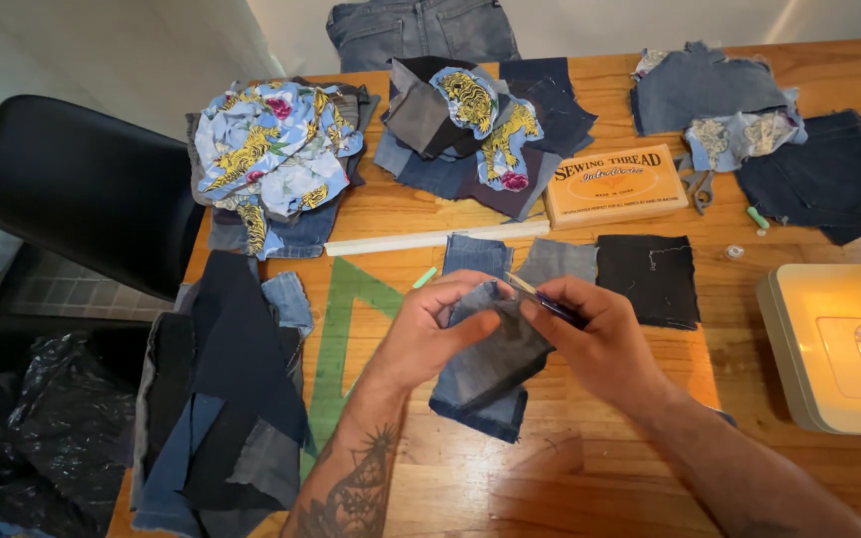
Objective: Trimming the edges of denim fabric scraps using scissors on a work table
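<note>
Left hand [430, 334] pinches denim patch [485, 369] at centre of surface [600, 478], grip clamped on its far edge. Right hand [605, 344] grips thin tool [545, 299], tip at seam. Risk: tip slips, jabs left thumb or tears denim; loose pinch lets patch shift.

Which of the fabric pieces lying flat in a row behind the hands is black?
The square piece at the right end of the row, beside the right hand. The other two are blue denim and grey denim; only this one is black.

Wooden table [650, 399], denim scraps [221, 399], sewing machine [829, 344]
</note>
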